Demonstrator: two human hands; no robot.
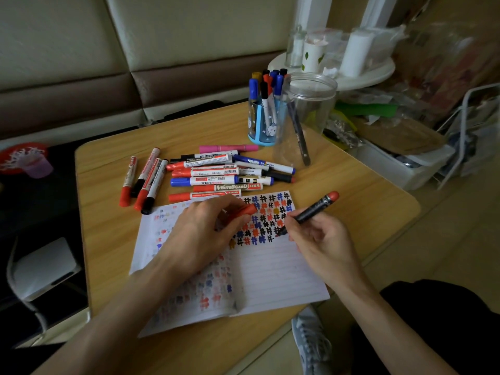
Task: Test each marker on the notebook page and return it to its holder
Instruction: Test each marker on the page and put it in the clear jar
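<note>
A black-barrelled marker (313,209) with a red end is pinched low on its barrel by the right hand (322,244), and its tip is set on the notebook page (278,272) beside rows of hash marks. The notebook lies open by the near edge of the table (365,190). A red cap (244,211), probably this marker's, is held in the curled fingers of the left hand (200,234), which rests on the page.

The marker is judged light and stiff, with a smooth plastic barrel that may slip, so a hold close to the tip suits writing and a mid-barrel hold suits carrying. The felt tip is likely soft and should be pressed only lightly.

A pile of loose markers (211,177) lies mid-table. A blue pen holder (261,125) and a clear jar (305,117) stand near the far right corner.
</note>
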